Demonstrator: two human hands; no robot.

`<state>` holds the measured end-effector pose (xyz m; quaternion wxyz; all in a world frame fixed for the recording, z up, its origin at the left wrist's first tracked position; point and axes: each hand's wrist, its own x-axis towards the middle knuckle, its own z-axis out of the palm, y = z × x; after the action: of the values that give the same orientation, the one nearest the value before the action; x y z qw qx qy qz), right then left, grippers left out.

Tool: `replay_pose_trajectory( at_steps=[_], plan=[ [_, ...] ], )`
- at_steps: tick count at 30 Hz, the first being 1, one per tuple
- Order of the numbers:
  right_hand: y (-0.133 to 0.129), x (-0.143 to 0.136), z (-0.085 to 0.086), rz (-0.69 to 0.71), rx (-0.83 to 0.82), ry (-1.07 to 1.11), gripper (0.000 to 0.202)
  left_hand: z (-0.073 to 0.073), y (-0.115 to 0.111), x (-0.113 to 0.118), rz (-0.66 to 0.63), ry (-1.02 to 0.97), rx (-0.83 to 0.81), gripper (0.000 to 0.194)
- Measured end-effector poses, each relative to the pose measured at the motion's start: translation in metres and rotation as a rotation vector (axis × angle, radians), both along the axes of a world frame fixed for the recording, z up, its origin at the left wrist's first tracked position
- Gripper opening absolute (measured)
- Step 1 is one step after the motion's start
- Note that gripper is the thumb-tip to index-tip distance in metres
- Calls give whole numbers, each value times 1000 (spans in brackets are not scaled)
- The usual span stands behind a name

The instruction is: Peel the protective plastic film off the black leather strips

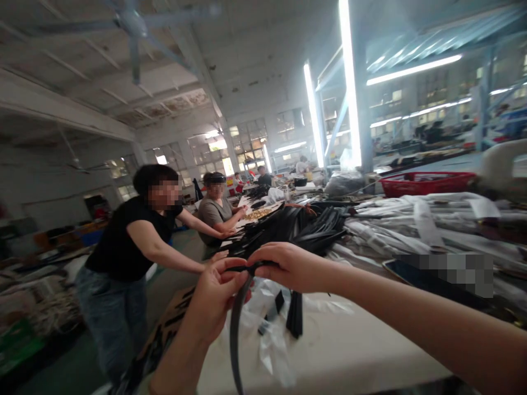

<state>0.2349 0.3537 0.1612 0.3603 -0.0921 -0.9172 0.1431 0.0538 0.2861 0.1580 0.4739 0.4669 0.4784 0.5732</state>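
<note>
Both my hands meet at one black strap (235, 329), which looks like a belt and hangs down in a curve between my forearms. My left hand (220, 285) pinches it between thumb and fingers. From the other side my right hand (284, 266) is closed on the strap's upper part, fingertips close to the left ones. Just beyond, a large heap of black straps (288, 222) lies on the table. Below my right hand, a short bundle of black strips (294, 315) rests beside crumpled clear plastic (274, 345).
A co-worker in a black top (132, 241) leans over the heap from the left; another in grey (216, 211) sits farther back. White-wrapped bundles (411, 219), a red basket (426, 184) and a dark flat device (436, 280) occupy the right. The pale tabletop (349, 351) is nearest me.
</note>
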Motion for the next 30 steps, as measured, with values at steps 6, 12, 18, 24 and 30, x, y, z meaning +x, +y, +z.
replay_pose_trajectory(
  at_steps=[6, 12, 18, 24, 30],
  plan=[
    [-35, 33, -41, -72, -325, 51, 17, -50, -8, 12, -196, 94, -61, 66],
    [7, 58, -88, -285, -364, 71, 17, -100, 24, 12, -551, 369, -76, 57],
    [86, 67, -92, -188, -491, -47, 24, -88, 94, 19, -255, 367, -114, 41],
    [127, 56, -113, -167, -245, -85, 18, -109, 137, 11, -530, 302, -340, 38],
    [113, 39, -160, -442, 165, 239, 42, -166, 158, 15, -442, 51, -453, 51]
  ],
)
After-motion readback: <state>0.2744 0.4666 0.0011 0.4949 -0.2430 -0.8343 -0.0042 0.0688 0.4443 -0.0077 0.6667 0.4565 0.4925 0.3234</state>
